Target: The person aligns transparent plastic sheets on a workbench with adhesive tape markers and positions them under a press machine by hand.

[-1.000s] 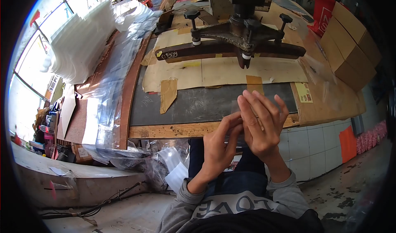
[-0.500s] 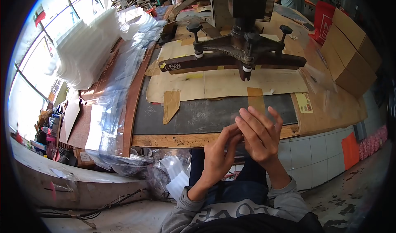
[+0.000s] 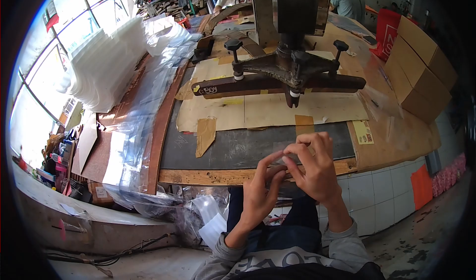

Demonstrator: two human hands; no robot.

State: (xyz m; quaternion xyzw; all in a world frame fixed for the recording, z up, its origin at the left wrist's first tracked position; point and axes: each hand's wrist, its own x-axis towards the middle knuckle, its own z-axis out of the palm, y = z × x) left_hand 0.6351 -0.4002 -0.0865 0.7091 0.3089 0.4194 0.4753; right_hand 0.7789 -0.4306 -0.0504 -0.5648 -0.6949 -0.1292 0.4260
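Observation:
My left hand and my right hand are close together in front of the table's near edge. The left thumb and forefinger are brought together in a pinch. Curled fingers and thumb of my right hand meet near the left fingertips. A faint see-through sheen shows between the fingertips, too thin and small to name. Beyond the hands, a dark press head with a curved bar hangs over cream card sheets on a dark grey board.
A wooden strip edges the table. At left are clear plastic sheets and a stack of white foam sheets. A cardboard box and a red bag stand at right. Two people are at the back.
My right hand's fingers, stretched out before, have curled in toward the left fingertips. The left hand stays nearly in place. The view has tilted up slightly.

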